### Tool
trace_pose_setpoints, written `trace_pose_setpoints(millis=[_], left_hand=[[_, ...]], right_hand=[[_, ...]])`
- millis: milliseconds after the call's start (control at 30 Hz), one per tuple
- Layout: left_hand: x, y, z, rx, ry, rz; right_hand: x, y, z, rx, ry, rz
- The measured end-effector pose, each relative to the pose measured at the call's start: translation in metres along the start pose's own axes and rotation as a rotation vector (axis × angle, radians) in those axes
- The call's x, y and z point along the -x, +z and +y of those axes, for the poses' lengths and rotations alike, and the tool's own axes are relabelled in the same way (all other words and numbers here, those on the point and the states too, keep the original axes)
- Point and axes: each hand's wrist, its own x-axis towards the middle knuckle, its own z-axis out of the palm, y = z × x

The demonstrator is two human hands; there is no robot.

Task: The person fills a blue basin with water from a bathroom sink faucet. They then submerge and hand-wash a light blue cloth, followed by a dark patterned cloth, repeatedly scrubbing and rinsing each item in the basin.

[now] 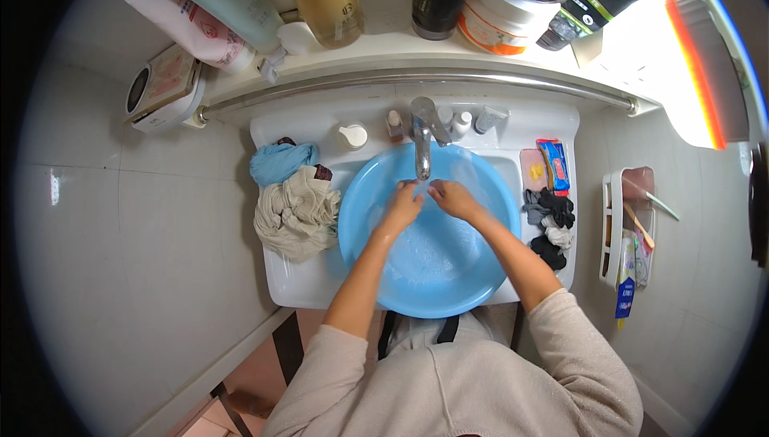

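Leaning over the basin (436,310), set on the sink (276,286) perhaps to collect water (439,257). Flanked by clothes (296,221) left and small garments (561,209) right, seemingly clear of splashes. Holding left hand (406,201) and right hand (453,198) apart, fingers bent, close by the tap (422,149), presumably for its flow; cannot tell whether pinching anything. Facing bottles (462,124) set back, likely for room

Your bare forearms (364,278) reach forward, angled inward, your left hand (404,204) and right hand (454,199) near each other but apart, fingers (436,188) seemingly curled; how tightly is hard to tell.
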Motion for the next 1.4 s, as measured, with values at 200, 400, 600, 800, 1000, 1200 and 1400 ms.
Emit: trace_pose_setpoints(millis=[200,400,600,800,1000,1200,1400], left_hand=[[0.069,-0.084,0.016,-0.347,0.027,0.136],[0.096,-0.084,0.025,-0.565,-0.095,0.367],[0.101,-0.105,0.002,-0.229,-0.435,0.152],[0.11,-0.099,-0.045,0.033,-0.226,0.241],[0.118,-0.117,-0.051,0.322,-0.259,0.077],[0.127,-0.125,-0.045,0.458,-0.179,0.05],[0.124,-0.12,-0.046,0.441,-0.141,0.068]], right_hand=[[0.057,-0.045,0.03,0.402,-0.229,0.454],[0.054,-0.025,0.059,0.586,-0.041,0.604],[0.059,-0.027,0.065,0.502,0.155,0.515],[0.074,-0.024,0.07,0.385,0.167,0.474],[0.085,-0.009,0.066,0.439,0.152,0.46],[0.042,0.005,0.036,0.613,-0.06,0.653],[-0.017,0.029,-0.014,0.525,-0.307,0.63]])
